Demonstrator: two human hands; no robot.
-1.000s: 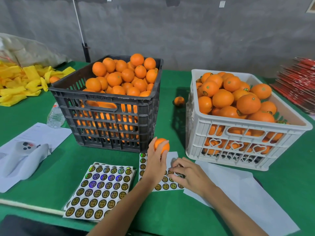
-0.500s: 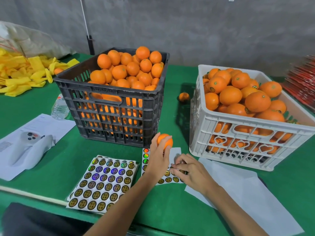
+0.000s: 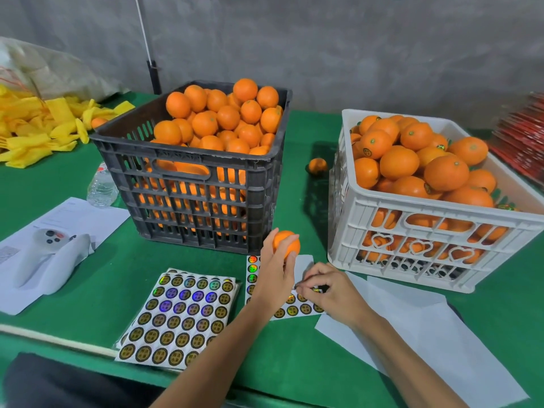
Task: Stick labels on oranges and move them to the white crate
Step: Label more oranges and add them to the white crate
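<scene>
My left hand (image 3: pixel 275 270) grips a small orange (image 3: pixel 286 243) just in front of the black crate (image 3: pixel 194 178), which is heaped with unlabelled oranges. My right hand (image 3: pixel 329 291) pinches a round label at the partly used label sheet (image 3: pixel 290 307) lying under both hands. A full stack of label sheets (image 3: pixel 179 316) lies to the left of it. The white crate (image 3: pixel 412 234) at the right holds many oranges, some with labels showing.
A loose orange (image 3: pixel 318 165) sits between the crates. White backing papers (image 3: pixel 418 334) lie at the right front. A white handheld device (image 3: pixel 50 257) on paper and a plastic bottle (image 3: pixel 101 187) are at the left. Yellow foam sleeves (image 3: pixel 38 128) pile at the far left.
My left hand stays on the orange. My right hand's fingers have curled more tightly at the label sheet. The camera has tilted a little.
</scene>
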